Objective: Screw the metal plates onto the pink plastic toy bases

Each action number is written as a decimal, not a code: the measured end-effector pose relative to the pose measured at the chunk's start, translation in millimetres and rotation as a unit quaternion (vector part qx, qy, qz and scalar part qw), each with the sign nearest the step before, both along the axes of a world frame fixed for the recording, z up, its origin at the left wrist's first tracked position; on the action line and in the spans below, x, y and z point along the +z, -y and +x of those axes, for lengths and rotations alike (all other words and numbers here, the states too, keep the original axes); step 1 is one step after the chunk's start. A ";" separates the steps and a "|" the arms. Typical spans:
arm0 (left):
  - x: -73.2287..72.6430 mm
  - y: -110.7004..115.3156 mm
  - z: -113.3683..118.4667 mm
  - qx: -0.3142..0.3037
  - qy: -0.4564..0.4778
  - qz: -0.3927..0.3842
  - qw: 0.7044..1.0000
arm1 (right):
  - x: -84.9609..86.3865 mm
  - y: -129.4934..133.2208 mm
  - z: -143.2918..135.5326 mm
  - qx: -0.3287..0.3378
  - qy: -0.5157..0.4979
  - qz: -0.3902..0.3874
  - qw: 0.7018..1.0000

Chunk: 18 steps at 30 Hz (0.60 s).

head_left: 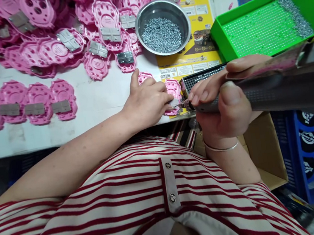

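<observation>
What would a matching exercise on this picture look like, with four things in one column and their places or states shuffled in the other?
Things:
1. Left hand
2. Long dark tool
3. Metal bowl
4. Thin bracelet

Places or states:
A. Holding many small metal pieces
B. Around the right wrist
C. Gripped by the right hand
D. Touching a pink piece

Pairs: 1-D, 2-C, 3-A, 4-B

Fairly bright and evenly lit, with soft shadows; stretched toward the edges, slightly blurred around the lower corners.
</observation>
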State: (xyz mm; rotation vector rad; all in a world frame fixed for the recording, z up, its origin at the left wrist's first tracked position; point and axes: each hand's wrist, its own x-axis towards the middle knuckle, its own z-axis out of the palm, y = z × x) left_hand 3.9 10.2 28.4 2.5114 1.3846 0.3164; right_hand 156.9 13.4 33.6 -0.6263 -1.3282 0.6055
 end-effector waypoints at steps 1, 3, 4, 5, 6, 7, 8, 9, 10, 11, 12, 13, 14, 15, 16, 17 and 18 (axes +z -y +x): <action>0.0 -0.4 -0.2 -0.002 -0.001 0.003 1.000 | -1.0 -1.1 -1.4 0.002 -0.016 0.028 0.999; 0.4 -0.5 -0.1 0.002 -0.002 0.007 1.000 | -1.7 -2.3 -3.2 0.007 -0.010 0.015 1.000; 0.8 -0.3 0.2 0.005 -0.002 0.007 1.000 | -1.5 -2.3 -3.5 0.003 -0.004 0.005 1.000; 1.3 0.1 0.7 0.007 -0.001 0.007 1.000 | -1.1 -1.9 -3.6 -0.001 0.003 -0.001 1.000; 1.8 0.7 1.2 0.008 -0.001 0.006 1.000 | -0.7 -1.4 -3.5 -0.003 0.011 -0.006 1.000; 2.4 1.3 1.7 0.007 -0.003 0.005 1.000 | -0.4 -1.0 -3.4 -0.004 0.013 -0.006 1.000; 2.8 2.0 2.2 0.006 -0.005 0.006 1.000 | -0.4 -0.8 -3.3 -0.002 0.013 -0.006 1.000; 3.2 2.5 2.6 0.005 -0.007 0.007 1.000 | -0.7 -0.9 -3.4 0.002 0.008 -0.003 1.000; 3.5 3.1 3.0 0.004 -0.010 0.009 1.000 | -1.5 -1.5 -3.7 0.007 0.002 -0.001 1.000; 3.7 3.5 3.2 0.003 -0.012 0.012 1.000 | -2.5 -2.5 -4.2 0.010 -0.006 0.003 1.000; 3.8 3.9 3.4 0.002 -0.014 0.015 1.000 | -3.7 -3.9 -4.8 0.011 -0.012 0.009 1.000; 3.9 4.1 3.5 0.001 -0.014 0.018 1.000 | -5.1 -5.4 -5.5 0.009 -0.016 0.017 1.000; 3.9 4.4 3.6 -0.001 -0.013 0.020 1.000 | -6.5 -6.9 -6.0 0.003 -0.015 0.021 1.000; 3.9 4.6 3.7 -0.002 -0.013 0.022 1.000 | -7.8 -8.2 -6.3 -0.008 -0.012 0.022 1.000; 3.9 4.8 4.0 -0.002 -0.013 0.025 1.000 | -8.9 -9.1 -6.4 -0.017 -0.007 0.024 1.000; 4.0 5.0 4.3 -0.002 -0.015 0.028 0.999 | -9.9 -9.4 -6.1 -0.024 -0.003 0.025 0.999; 4.1 5.2 4.7 -0.001 -0.019 0.031 0.999 | -10.8 -9.0 -5.4 -0.028 -0.003 0.024 0.999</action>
